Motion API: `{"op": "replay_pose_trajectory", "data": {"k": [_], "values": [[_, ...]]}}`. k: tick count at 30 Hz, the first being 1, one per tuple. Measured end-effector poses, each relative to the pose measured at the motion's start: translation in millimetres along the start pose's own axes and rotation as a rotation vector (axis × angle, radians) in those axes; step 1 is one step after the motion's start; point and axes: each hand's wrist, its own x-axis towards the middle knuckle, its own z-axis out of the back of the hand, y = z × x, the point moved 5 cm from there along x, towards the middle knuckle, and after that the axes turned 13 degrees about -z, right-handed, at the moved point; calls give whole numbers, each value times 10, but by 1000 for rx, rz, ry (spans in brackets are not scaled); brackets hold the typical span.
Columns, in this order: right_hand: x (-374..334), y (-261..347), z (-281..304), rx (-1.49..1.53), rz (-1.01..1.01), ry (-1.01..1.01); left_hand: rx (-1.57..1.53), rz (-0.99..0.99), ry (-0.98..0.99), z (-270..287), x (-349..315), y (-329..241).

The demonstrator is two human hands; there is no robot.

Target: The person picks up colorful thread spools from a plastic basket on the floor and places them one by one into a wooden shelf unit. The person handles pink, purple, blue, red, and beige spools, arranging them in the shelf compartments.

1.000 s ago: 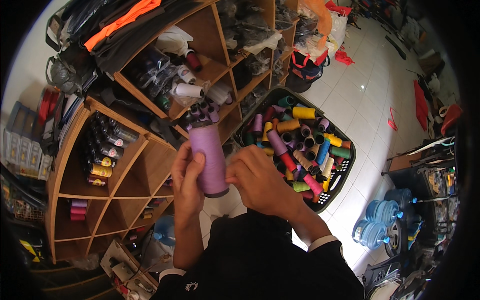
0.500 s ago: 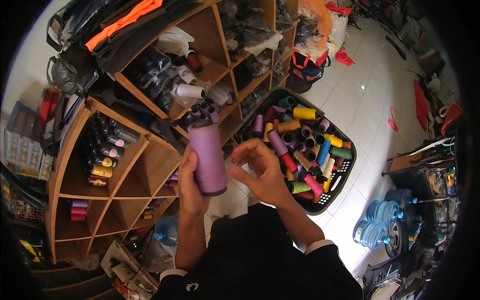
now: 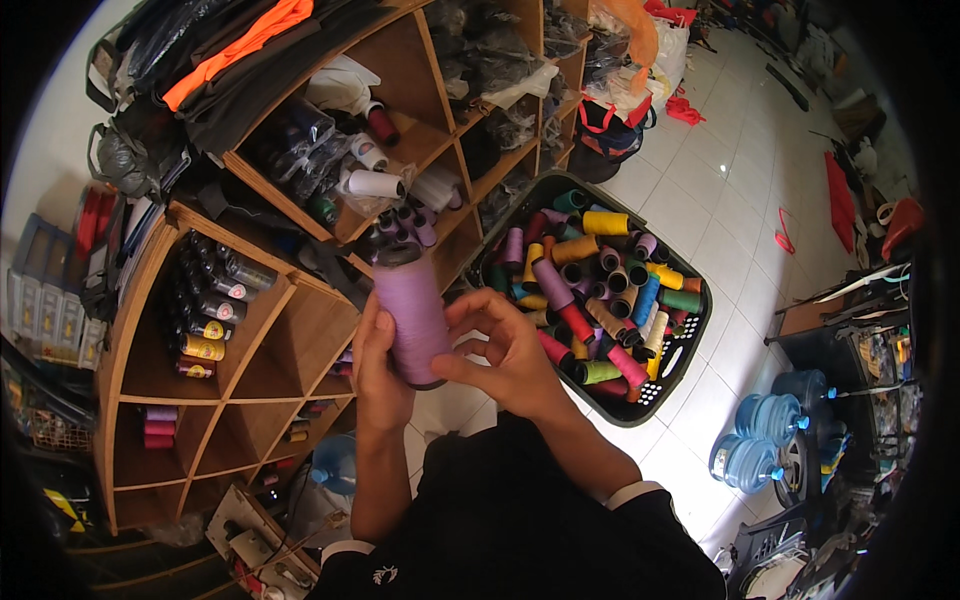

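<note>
A large spool of light purple thread [image 3: 411, 308] is upright and slightly tilted in front of me, its dark core showing at the top. My left hand [image 3: 380, 362] is wrapped round its left side, the thumb lying along the thread. From the right, my right hand [image 3: 508, 352] meets the spool with curled fingers. Its thumb presses near the lower end, while the fingertips sit against the side; whether they pinch a loose thread is too small to see. Just beyond the spool's top, several small purple spools [image 3: 424, 232] lie at a shelf's edge.
A dark basket [image 3: 690, 362] full of coloured thread spools stands on the tiled floor at right. Wooden cubby shelves [image 3: 235, 437] run along the left with bottles, spools and plastic bags. Blue water jugs [image 3: 752, 462] stand at lower right. A red strap [image 3: 784, 232] lies on the floor.
My right hand has moved left from beside the spool and now touches it. The spool's top has tipped so more of its core end shows. My left hand keeps its hold.
</note>
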Motion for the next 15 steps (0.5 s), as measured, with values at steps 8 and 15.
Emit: {"op": "replay_pose_trajectory", "data": {"k": [8, 15], "values": [[24, 21, 37, -23, -17, 29, -228, 106, -37, 71, -38, 193], [81, -50, 48, -118, 16, 14, 20, -49, 55, 242, -50, 188]]}}
